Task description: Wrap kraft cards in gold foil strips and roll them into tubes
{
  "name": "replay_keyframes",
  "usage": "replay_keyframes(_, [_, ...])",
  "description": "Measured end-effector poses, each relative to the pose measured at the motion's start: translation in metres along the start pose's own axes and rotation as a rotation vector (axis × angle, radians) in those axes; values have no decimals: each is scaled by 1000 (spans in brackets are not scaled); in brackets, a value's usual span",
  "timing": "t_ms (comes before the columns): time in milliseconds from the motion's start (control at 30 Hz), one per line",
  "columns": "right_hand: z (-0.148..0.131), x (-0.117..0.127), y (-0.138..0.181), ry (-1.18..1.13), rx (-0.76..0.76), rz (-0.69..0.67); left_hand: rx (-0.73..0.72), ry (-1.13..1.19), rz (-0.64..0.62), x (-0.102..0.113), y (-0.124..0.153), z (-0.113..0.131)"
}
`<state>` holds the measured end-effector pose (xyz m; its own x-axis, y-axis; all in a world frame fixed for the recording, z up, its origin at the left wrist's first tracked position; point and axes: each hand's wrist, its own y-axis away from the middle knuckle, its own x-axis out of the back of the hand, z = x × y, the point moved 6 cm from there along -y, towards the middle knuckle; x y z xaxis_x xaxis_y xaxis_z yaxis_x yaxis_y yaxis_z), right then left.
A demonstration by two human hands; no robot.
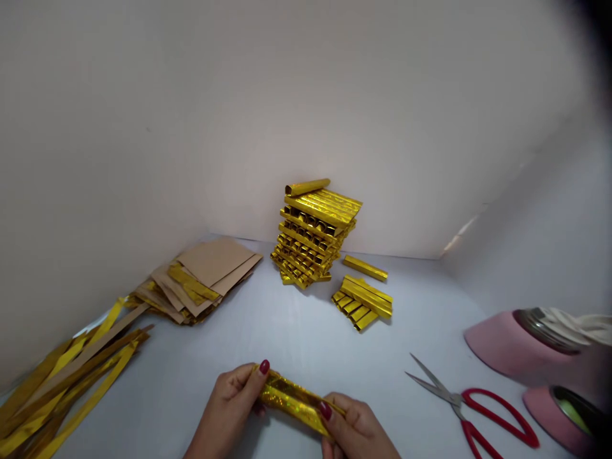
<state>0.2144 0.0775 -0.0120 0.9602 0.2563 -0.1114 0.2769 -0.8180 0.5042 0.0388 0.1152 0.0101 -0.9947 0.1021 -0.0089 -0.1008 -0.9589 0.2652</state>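
Note:
A creased strip of shiny gold foil paper [294, 403] stretches between my two hands near the bottom of the view. My left hand [234, 403] pinches its left end, thumb on top. At the other end, my right hand [351, 422] grips it with the thumb pressed on the upper face and the fingers curled beneath. Folds run lengthwise along the strip. Beyond my hands, a tall stack of folded gold paper tubes [313, 233] stands in crossed layers near the back wall. Beside it lie a smaller pile of gold tubes [363, 303] and one single tube [366, 268].
Red-handled scissors [456, 398] lie with blades apart at the right. Two pink containers [497, 344] stand at the right edge, the rear one holding a white cord [568, 325]. Brown-backed paper sheets [217, 261] and long gold strips [71, 382] lie at the left.

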Motion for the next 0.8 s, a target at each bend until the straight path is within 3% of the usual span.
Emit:
replay_keyframes(233, [-1,8,-3,3,104,178,-26,-50,21,-2,4,5])
replay_keyframes(400, [-11,19,1,69,164,241,-5,-177,-202,-9,0,1])
replay_keyframes(567, [-17,16,6,156,166,174,-15,-265,-318,-11,3,-1])
replay_keyframes(700, [-15,-1,9,307,183,74,10,-403,-474,-22,17,0])
replay_keyframes(800, [-14,-14,10,386,229,42,-12,-481,-483,-28,23,3])
